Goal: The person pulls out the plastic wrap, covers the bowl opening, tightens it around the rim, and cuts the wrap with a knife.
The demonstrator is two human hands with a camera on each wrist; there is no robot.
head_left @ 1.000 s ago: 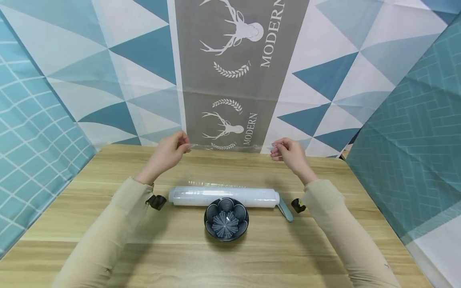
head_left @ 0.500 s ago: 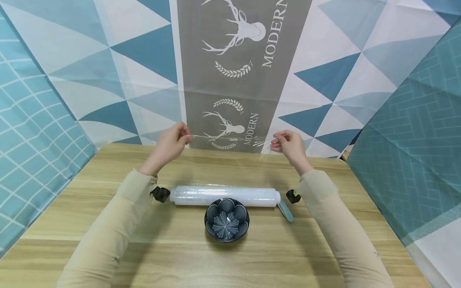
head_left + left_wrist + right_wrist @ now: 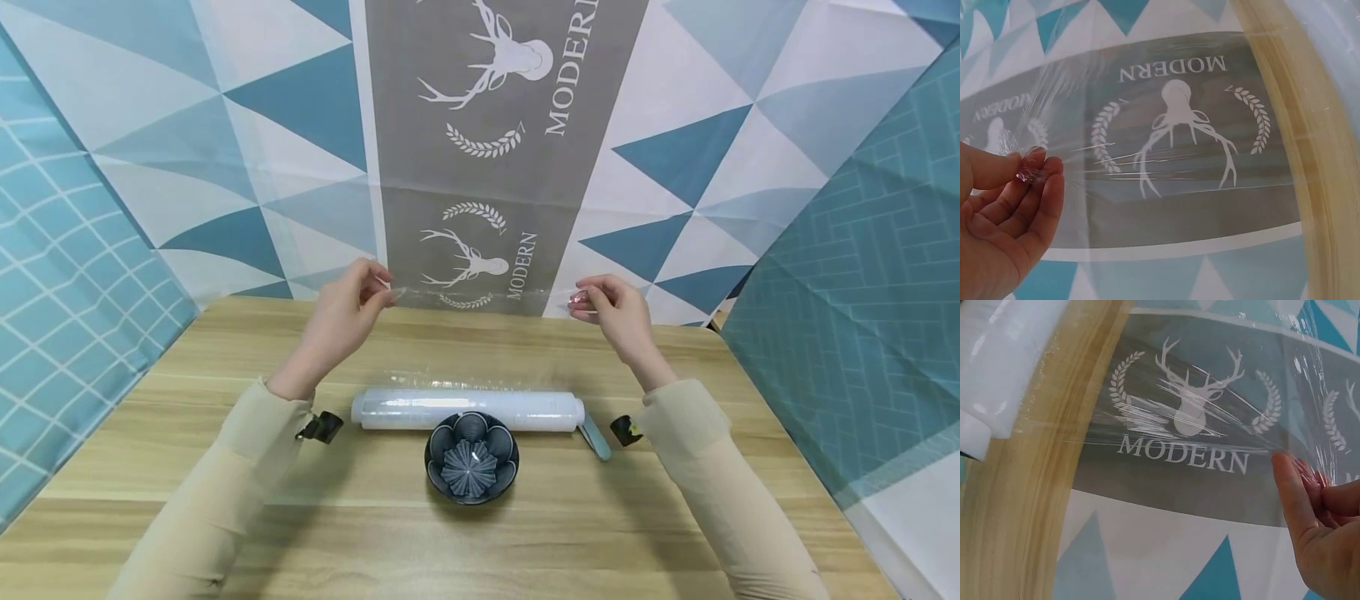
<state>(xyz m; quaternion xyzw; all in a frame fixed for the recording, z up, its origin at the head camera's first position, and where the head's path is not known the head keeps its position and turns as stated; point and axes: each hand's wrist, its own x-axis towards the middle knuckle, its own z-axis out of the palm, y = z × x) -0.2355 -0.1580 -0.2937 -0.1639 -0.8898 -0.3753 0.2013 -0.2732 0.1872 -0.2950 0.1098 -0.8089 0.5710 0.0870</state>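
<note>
A clear sheet of cling film [image 3: 1166, 165] stretches between my two raised hands, above the back of the table. My left hand [image 3: 337, 321] pinches one corner between thumb and fingers, where the film bunches up. At the other corner, my right hand [image 3: 618, 321] pinches the film [image 3: 1210, 425] the same way. The sheet runs back toward a white roll of cling film [image 3: 465, 410], which lies crosswise on the table. Just in front of the roll sits a dark ribbed bowl [image 3: 438, 483], with a fluted pattern inside.
A grey-green flat handle [image 3: 595, 437] sticks out from under the roll's right end. The wood table [image 3: 360, 533] meets a patterned backdrop [image 3: 480, 175] behind the hands. Tiled cloth walls stand at left and right.
Both hands rise slightly with the film, then draw back a little and spread slightly apart. Each keeps its pinch on the film. The roll and the bowl stay about where they were.
</note>
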